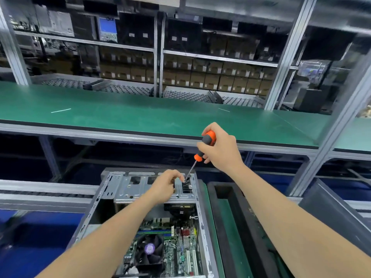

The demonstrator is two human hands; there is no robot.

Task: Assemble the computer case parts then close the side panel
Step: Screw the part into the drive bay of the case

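Observation:
An open computer case (104,193) lies in front of me with its side off. Inside I see the motherboard (180,247), a black CPU fan (149,249) and a silver drive cage (128,187) at the far end. My right hand (222,149) grips an orange and grey screwdriver (207,140). Its shaft slants down to the right end of the drive cage. My left hand (165,186) rests on the cage, fingertips pinched right at the screwdriver tip; whatever they hold is too small to tell.
A black foam tray with a green mat (230,227) lies just right of the case. A dark panel (337,213) leans at the far right. A green shelf (140,113) runs above, held by aluminium posts (341,125). Racks of boxes stand behind.

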